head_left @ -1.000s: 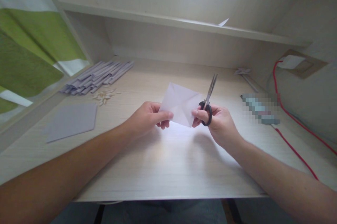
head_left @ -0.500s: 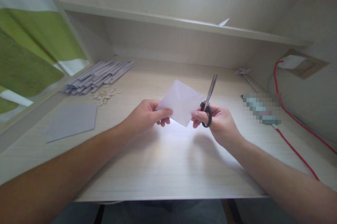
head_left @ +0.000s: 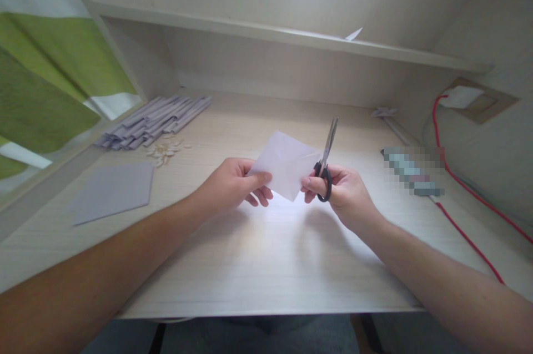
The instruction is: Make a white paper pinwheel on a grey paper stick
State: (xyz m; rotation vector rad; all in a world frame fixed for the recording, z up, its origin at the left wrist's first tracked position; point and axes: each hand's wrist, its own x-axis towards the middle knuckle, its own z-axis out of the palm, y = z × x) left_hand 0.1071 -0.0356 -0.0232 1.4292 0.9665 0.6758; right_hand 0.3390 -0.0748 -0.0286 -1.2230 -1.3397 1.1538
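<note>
Above the middle of the desk I hold a folded white sheet of paper (head_left: pixel 283 164). My left hand (head_left: pixel 233 183) pinches its left corner between thumb and fingers. My right hand (head_left: pixel 342 193) grips black-handled scissors (head_left: pixel 325 163), blades closed and pointing up and away, and its fingertips touch the paper's right edge. The scissors stand just right of the paper.
A bundle of rolled grey paper sticks (head_left: pixel 154 121) lies at the back left, with small pale scraps (head_left: pixel 165 150) beside it. A flat grey sheet (head_left: pixel 113 191) lies at the left. A red cable (head_left: pixel 460 183) runs along the right side. A shelf (head_left: pixel 266 32) hangs overhead.
The paper has turned and flattened slightly between my hands. The scissors have shifted a little to the left, closer to the paper's edge.
</note>
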